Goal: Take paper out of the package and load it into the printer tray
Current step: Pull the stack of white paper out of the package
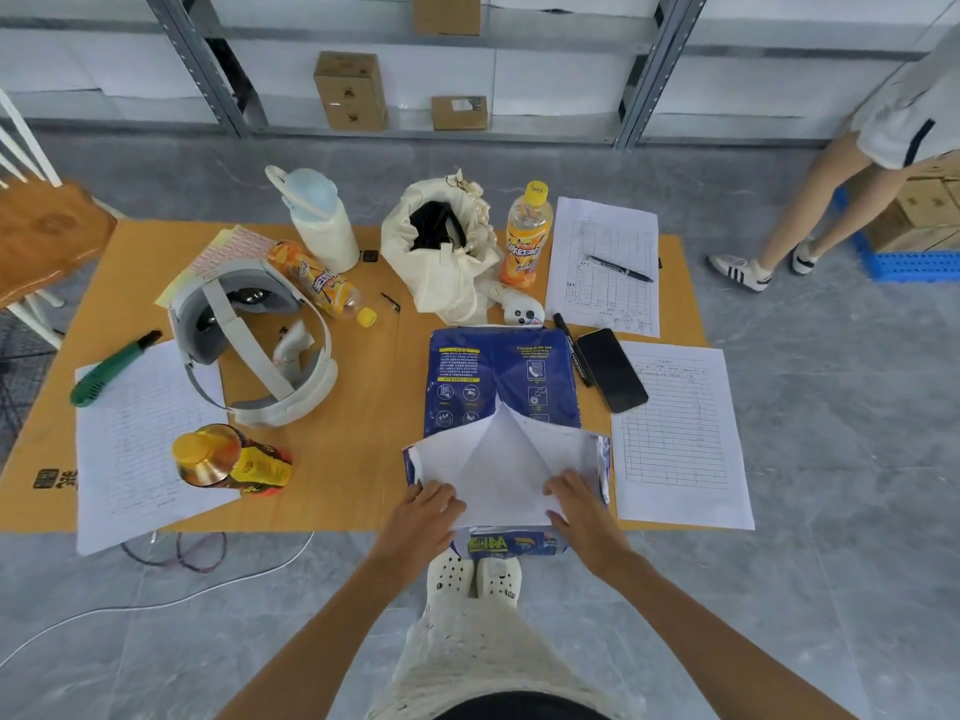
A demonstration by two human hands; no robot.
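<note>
A blue paper package [498, 376] lies flat on the brown cardboard sheet [363, 407] on the floor, its near end unfolded. The white inner flaps [498, 454] of the wrapper are spread open toward me, and a blue printed flap hangs over the cardboard's front edge. My left hand [423, 517] presses on the near left flap. On the near right flap rests my right hand [584, 511], fingers spread. I cannot tell whether either hand pinches the wrapper. No printer or tray is in view.
A black phone [612, 370], a marker [571, 348] and printed forms [680, 433] lie right of the package. A white headset [254, 345], bottles, a can [228, 457], a green knife [111, 368] and a cloth bag [441, 252] crowd the left and back. A person's legs [810, 200] stand far right.
</note>
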